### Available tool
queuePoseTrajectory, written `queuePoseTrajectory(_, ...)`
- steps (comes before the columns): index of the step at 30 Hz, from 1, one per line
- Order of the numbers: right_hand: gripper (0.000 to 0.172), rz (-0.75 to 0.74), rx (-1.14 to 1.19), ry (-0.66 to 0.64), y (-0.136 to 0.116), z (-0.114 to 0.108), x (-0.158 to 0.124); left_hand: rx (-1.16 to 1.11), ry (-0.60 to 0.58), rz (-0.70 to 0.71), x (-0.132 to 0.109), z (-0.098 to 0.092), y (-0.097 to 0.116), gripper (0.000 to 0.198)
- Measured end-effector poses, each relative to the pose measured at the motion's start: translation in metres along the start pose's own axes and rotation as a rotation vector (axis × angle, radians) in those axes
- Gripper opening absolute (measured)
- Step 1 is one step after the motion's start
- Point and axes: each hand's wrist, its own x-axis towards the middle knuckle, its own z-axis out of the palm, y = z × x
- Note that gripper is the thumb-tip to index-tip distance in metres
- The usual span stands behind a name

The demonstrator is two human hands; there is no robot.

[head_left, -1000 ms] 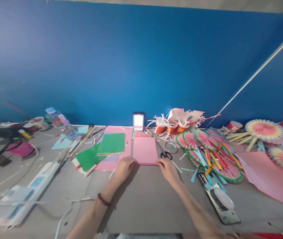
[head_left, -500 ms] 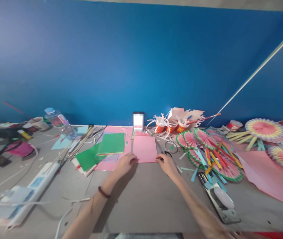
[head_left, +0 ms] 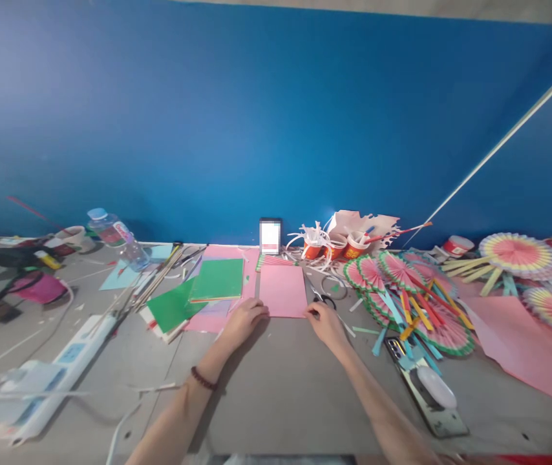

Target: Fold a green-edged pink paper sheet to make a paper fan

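A pink paper sheet (head_left: pixel 282 290) lies flat on the grey table (head_left: pixel 276 381) in front of me. My left hand (head_left: pixel 243 320) pinches its near left corner, fingers curled. At the near right corner my right hand (head_left: pixel 325 321) is closed on the sheet's edge. Black-handled scissors (head_left: pixel 323 298) lie just beyond my right hand. Green paper sheets (head_left: pixel 198 292) are stacked to the left of the pink sheet.
Folded paper fans (head_left: pixel 404 294) with coloured sticks crowd the right side, with a large pink sheet (head_left: pixel 523 342) beyond. A phone (head_left: pixel 270 236) leans on the blue wall by red cups (head_left: pixel 335 247). A power strip (head_left: pixel 63 368), a bottle (head_left: pixel 118 236) and cables sit left.
The near edge of the pink sheet has moved slightly away from me, and both hands have shifted forward with it. The view has barely moved.
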Motion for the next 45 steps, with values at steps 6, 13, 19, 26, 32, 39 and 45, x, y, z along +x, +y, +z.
queuePoseTrajectory(6, 0.016, 0.031, 0.018, -0.015, 0.003, 0.001, 0.002, 0.127, -0.019, 0.022, -0.001, 0.0, 0.001, 0.016)
queuePoseTrajectory(13, 0.016, 0.03, 0.03, -0.003, 0.004, 0.002, 0.001, 0.197, -0.059, 0.027, 0.0, -0.001, 0.004, 0.015)
queuePoseTrajectory(19, 0.015, 0.028, 0.011, -0.017, 0.001, 0.0, 0.0, 0.269, -0.091, 0.037, -0.001, -0.003, 0.008, 0.016)
queuePoseTrajectory(26, 0.015, 0.025, -0.042, -0.029, -0.002, -0.001, -0.001, 0.454, -0.189, 0.079, -0.003, -0.006, 0.021, 0.017)
queuePoseTrajectory(32, 0.012, 0.003, -0.046, -0.039, -0.004, -0.003, -0.001, 0.61, -0.222, 0.002, -0.011, 0.007, 0.049, 0.023)
queuePoseTrajectory(39, 0.011, 0.004, -0.057, -0.045, -0.004, -0.002, -0.001, 0.749, -0.13, -0.236, -0.03, 0.038, 0.086, 0.052)
queuePoseTrajectory(45, 0.013, -0.007, -0.036, -0.036, -0.005, -0.002, -0.002, 0.651, -0.169, -0.29, -0.033, 0.033, 0.094, 0.059)
